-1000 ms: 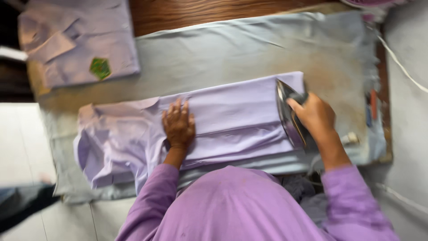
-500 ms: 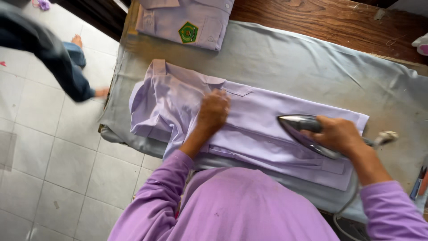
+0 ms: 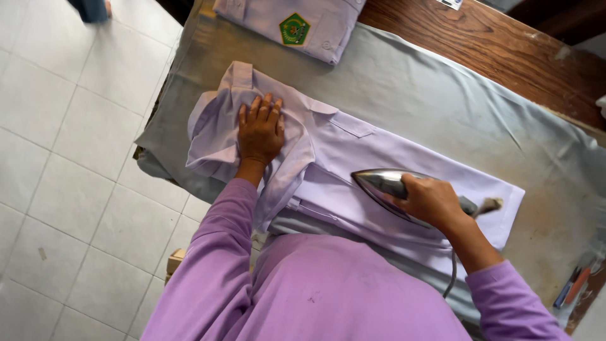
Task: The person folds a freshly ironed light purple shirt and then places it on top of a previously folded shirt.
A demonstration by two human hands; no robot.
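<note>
We see 2 hands at work over a lilac shirt [image 3: 379,158] spread on the grey cloth [image 3: 442,95] that covers the counter [image 3: 505,44].

Left arm, in a purple sleeve, reaches forward and slightly left from the body. The left hand [image 3: 259,129] lies flat, palm down, fingers spread and pointing away from us, pressing the bunched collar end of the shirt. It grips nothing; it is open and resting on fabric.

Right arm bends in from the lower right, wrist angled toward the left. The right hand [image 3: 432,202] is closed around the handle of a metal iron [image 3: 385,186], whose pointed tip faces left and whose sole sits on the shirt's body, near the counter's front edge.

The handle itself is hidden under the fingers, so we cannot make out its form. The cord [image 3: 451,278] drops behind the right sleeve and is lost there. Our own torso covers the front edge of the shirt.

1 folded lilac shirt with a green badge [image 3: 297,25] lies at the far end of the cloth, cut off by the top of the frame.
</note>
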